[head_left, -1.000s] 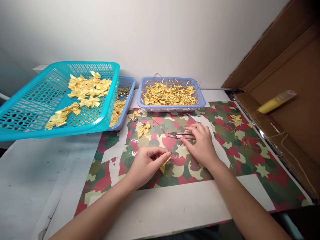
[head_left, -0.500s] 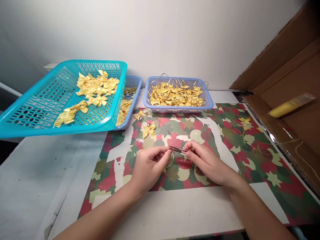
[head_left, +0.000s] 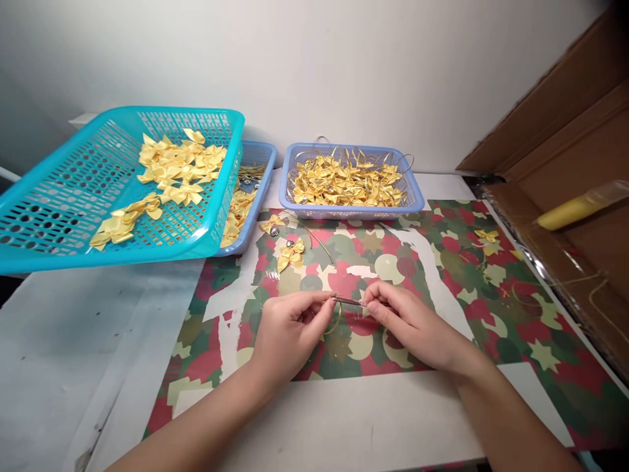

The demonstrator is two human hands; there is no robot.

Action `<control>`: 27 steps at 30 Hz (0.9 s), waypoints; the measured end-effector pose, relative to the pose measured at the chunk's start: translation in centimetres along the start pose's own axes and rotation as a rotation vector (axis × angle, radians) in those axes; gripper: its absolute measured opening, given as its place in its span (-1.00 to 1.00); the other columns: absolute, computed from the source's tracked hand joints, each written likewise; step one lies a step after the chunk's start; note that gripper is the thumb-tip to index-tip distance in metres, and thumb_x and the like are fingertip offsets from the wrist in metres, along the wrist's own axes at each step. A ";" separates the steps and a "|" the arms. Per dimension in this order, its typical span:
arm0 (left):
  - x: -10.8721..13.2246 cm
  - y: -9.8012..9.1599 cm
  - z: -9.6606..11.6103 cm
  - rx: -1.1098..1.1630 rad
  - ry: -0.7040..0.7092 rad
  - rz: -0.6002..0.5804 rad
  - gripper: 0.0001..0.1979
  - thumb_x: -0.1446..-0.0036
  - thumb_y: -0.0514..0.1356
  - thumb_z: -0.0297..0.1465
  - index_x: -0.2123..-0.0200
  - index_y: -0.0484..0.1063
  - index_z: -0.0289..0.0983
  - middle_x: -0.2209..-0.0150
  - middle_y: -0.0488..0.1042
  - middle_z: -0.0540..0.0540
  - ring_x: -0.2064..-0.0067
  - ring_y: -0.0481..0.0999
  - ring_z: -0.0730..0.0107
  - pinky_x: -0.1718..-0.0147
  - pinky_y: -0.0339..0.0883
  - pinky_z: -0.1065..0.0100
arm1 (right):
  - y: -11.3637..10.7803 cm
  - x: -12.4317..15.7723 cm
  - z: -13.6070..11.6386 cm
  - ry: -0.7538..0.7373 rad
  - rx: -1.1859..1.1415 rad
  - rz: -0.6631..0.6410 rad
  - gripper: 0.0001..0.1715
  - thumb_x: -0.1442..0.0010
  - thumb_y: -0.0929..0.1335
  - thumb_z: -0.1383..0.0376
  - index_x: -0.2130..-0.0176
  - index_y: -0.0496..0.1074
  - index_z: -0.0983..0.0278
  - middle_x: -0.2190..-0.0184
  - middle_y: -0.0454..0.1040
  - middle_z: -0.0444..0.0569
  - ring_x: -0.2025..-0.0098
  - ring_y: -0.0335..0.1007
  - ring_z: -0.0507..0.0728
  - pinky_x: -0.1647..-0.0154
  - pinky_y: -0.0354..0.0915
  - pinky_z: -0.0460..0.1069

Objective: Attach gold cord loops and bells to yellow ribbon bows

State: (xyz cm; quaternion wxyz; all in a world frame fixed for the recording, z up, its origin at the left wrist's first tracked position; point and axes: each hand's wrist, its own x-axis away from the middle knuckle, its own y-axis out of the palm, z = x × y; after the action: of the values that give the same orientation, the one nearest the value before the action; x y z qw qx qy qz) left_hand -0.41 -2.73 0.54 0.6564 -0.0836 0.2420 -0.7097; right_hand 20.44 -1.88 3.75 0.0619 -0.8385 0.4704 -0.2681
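My left hand (head_left: 295, 328) is closed in a pinch on a gold cord (head_left: 339, 321), whose loop hangs below the fingertips. My right hand (head_left: 410, 324) grips thin dark tweezers (head_left: 350, 301); their tips point left and meet the cord at my left fingertips. Whatever else sits inside the left fingers is hidden. Beyond the hands lie a yellow ribbon bow (head_left: 291, 254) with a small silver bell (head_left: 289, 244) and another bow (head_left: 271, 225) with a bell (head_left: 274, 231). A loose gold cord (head_left: 319, 241) stretches beside them.
A turquoise basket (head_left: 211, 229) of yellow bows overlaps a blue basket (head_left: 263, 190) at left. Another blue basket (head_left: 351, 211) holds finished-looking bows with cord loops. A cardboard box (head_left: 555, 144) with a yellow tube (head_left: 574, 206) stands at right. Patterned paper (head_left: 417, 351) covers the table.
The tweezers' prongs, spread before, now look closed together at the left fingertips. Both hands stay nearly in place; the view has shifted slightly.
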 end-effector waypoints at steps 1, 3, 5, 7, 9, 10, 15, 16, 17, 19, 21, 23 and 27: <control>0.0 0.0 0.0 -0.007 0.003 -0.002 -0.83 -0.16 0.20 -0.41 0.34 0.60 -0.34 0.58 0.54 -0.03 0.60 0.45 0.48 0.62 0.28 0.48 | 0.0 0.0 0.0 0.002 0.000 0.000 -0.69 -0.38 0.14 0.09 0.31 0.22 0.22 0.40 0.21 -0.17 0.42 0.10 -0.01 0.45 0.12 -0.11; 0.0 0.0 0.0 -0.014 0.007 -0.010 -0.83 -0.16 0.20 -0.41 0.34 0.60 -0.34 0.57 0.54 -0.04 0.59 0.46 0.48 0.60 0.30 0.48 | 0.0 -0.1 0.0 0.004 -0.002 0.002 -0.69 -0.38 0.15 0.10 0.32 0.22 0.22 0.40 0.21 -0.17 0.42 0.09 -0.01 0.46 0.11 -0.11; 0.0 0.0 0.0 -0.018 0.013 -0.017 -0.83 -0.17 0.19 -0.41 0.34 0.60 -0.33 0.57 0.54 -0.04 0.58 0.46 0.48 0.59 0.30 0.48 | 0.1 -0.1 0.1 0.000 -0.008 0.006 -0.68 -0.38 0.15 0.10 0.33 0.21 0.23 0.41 0.22 -0.17 0.42 0.09 -0.01 0.47 0.09 -0.11; -0.1 0.0 -0.1 -0.025 0.024 -0.022 -0.83 -0.17 0.19 -0.42 0.34 0.60 -0.32 0.57 0.54 -0.03 0.59 0.46 0.48 0.59 0.29 0.48 | 0.1 -0.2 0.1 -0.007 -0.023 0.008 -0.68 -0.38 0.15 0.10 0.34 0.21 0.23 0.41 0.22 -0.17 0.42 0.08 -0.01 0.48 0.08 -0.11; -0.1 0.0 -0.1 -0.038 0.033 -0.023 -0.83 -0.17 0.19 -0.42 0.34 0.60 -0.32 0.57 0.54 -0.03 0.59 0.45 0.49 0.59 0.28 0.48 | 0.2 -0.2 0.0 -0.006 -0.043 0.013 -0.69 -0.37 0.16 0.10 0.34 0.21 0.23 0.42 0.21 -0.17 0.43 0.08 -0.01 0.49 0.08 -0.11; -0.1 0.0 -0.1 -0.046 0.036 -0.024 -0.83 -0.17 0.19 -0.42 0.34 0.60 -0.31 0.57 0.54 -0.03 0.59 0.44 0.49 0.59 0.28 0.48 | 0.3 -0.2 0.0 -0.002 -0.051 0.018 -0.69 -0.37 0.16 0.11 0.34 0.21 0.23 0.42 0.21 -0.17 0.43 0.08 -0.01 0.50 0.07 -0.11; -0.2 0.0 0.0 -0.079 0.042 -0.023 -0.82 -0.17 0.18 -0.42 0.35 0.60 -0.29 0.58 0.53 -0.02 0.60 0.43 0.49 0.59 0.27 0.48 | 0.7 -0.4 0.0 0.024 -0.061 0.065 -0.70 -0.36 0.17 0.12 0.35 0.21 0.24 0.45 0.19 -0.17 0.46 0.05 -0.01 0.55 0.02 -0.11; -0.3 0.0 0.1 -0.082 0.045 -0.022 -0.83 -0.17 0.18 -0.43 0.35 0.60 -0.29 0.58 0.54 -0.02 0.60 0.43 0.48 0.59 0.27 0.48 | 0.7 -0.4 0.0 0.024 -0.058 0.071 -0.71 -0.36 0.17 0.13 0.35 0.21 0.23 0.46 0.19 -0.17 0.47 0.05 -0.02 0.56 0.02 -0.11; -0.3 0.0 0.1 -0.083 0.047 -0.021 -0.83 -0.17 0.18 -0.43 0.34 0.60 -0.29 0.58 0.54 -0.02 0.60 0.43 0.48 0.59 0.27 0.48 | 0.8 -0.4 0.1 0.023 -0.056 0.077 -0.71 -0.35 0.17 0.12 0.34 0.22 0.23 0.46 0.18 -0.18 0.47 0.04 -0.02 0.56 0.02 -0.12; -0.3 0.0 0.0 -0.084 0.049 -0.023 -0.83 -0.17 0.18 -0.44 0.34 0.60 -0.30 0.57 0.55 -0.02 0.59 0.44 0.49 0.58 0.28 0.48 | 0.9 -0.4 0.3 0.027 -0.047 0.085 -0.71 -0.35 0.17 0.11 0.32 0.22 0.23 0.46 0.17 -0.19 0.48 0.03 -0.02 0.56 0.01 -0.12; -0.2 0.0 0.0 -0.083 0.048 -0.027 -0.83 -0.17 0.18 -0.44 0.33 0.60 -0.30 0.56 0.55 -0.02 0.59 0.44 0.49 0.58 0.28 0.48 | 1.0 -0.4 0.4 0.037 -0.040 0.089 -0.71 -0.35 0.17 0.10 0.31 0.23 0.22 0.47 0.17 -0.20 0.49 0.02 -0.03 0.57 0.01 -0.12; -0.2 0.0 -0.1 -0.086 0.042 -0.033 -0.83 -0.17 0.18 -0.43 0.33 0.60 -0.31 0.57 0.55 -0.02 0.59 0.45 0.49 0.57 0.28 0.48 | 1.0 -0.4 0.4 0.038 -0.032 0.093 -0.71 -0.35 0.17 0.09 0.31 0.22 0.22 0.46 0.17 -0.20 0.49 0.02 -0.03 0.57 0.00 -0.12; -0.2 0.0 -0.3 -0.096 0.030 -0.045 -0.82 -0.18 0.18 -0.42 0.33 0.60 -0.31 0.58 0.53 -0.01 0.59 0.43 0.49 0.58 0.27 0.48 | 1.0 -0.3 0.3 0.035 -0.025 0.101 -0.71 -0.35 0.17 0.10 0.32 0.22 0.22 0.46 0.18 -0.20 0.49 0.03 -0.03 0.56 0.01 -0.12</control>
State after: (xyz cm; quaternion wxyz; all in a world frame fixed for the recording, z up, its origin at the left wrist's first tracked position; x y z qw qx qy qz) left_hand -0.51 -2.43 0.35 0.6315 -0.1099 0.2838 -0.7131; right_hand 19.70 -2.19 3.01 0.0566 -0.8095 0.5166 -0.2733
